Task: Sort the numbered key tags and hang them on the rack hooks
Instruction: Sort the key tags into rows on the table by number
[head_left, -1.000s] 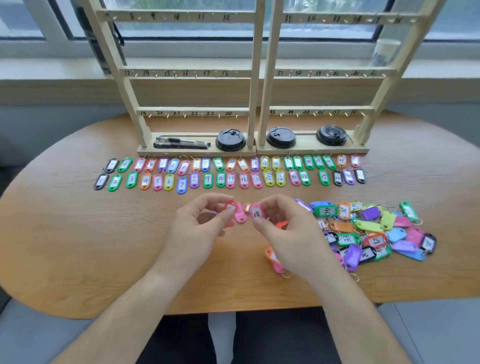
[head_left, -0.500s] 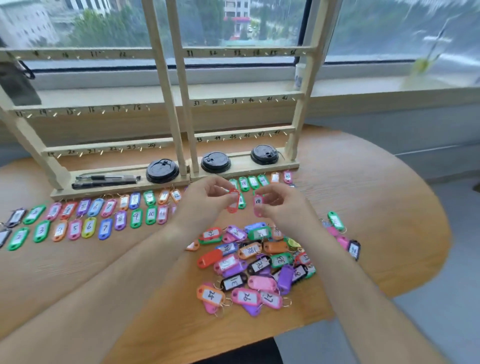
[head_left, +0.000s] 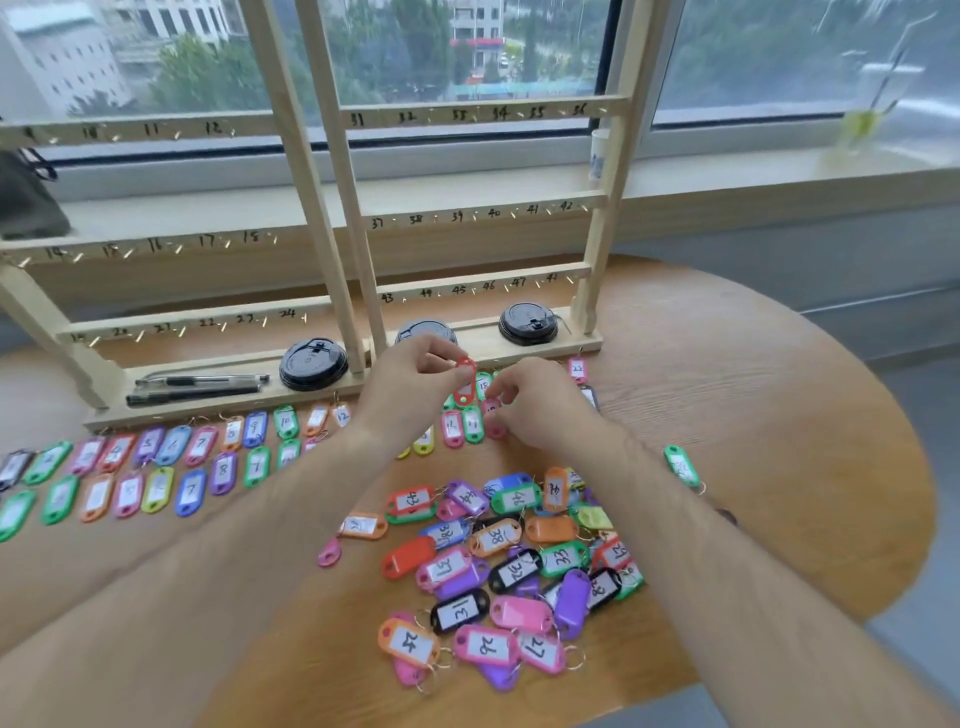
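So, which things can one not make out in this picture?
Head view:
- Number on the red tag that the left hand pinches: blurred.
- Whether the right hand grips the pink tag: the hand covers it.
- Left end of the sorted rows: cut off by the frame edge.

The red tag (head_left: 465, 382) and pink tag (head_left: 492, 413) show against black lids (head_left: 312, 364), a pale black-numbered rack (head_left: 483, 214), a brown table (head_left: 753, 415)

— What kind of room is this?
— Looks like an upper-floor office: a wide window (head_left: 753, 52) over city buildings (head_left: 57, 62) and treetops (head_left: 208, 78), a long sill (head_left: 727, 176), a rounded wooden worktop (head_left: 779, 415) and two pens (head_left: 197, 387).
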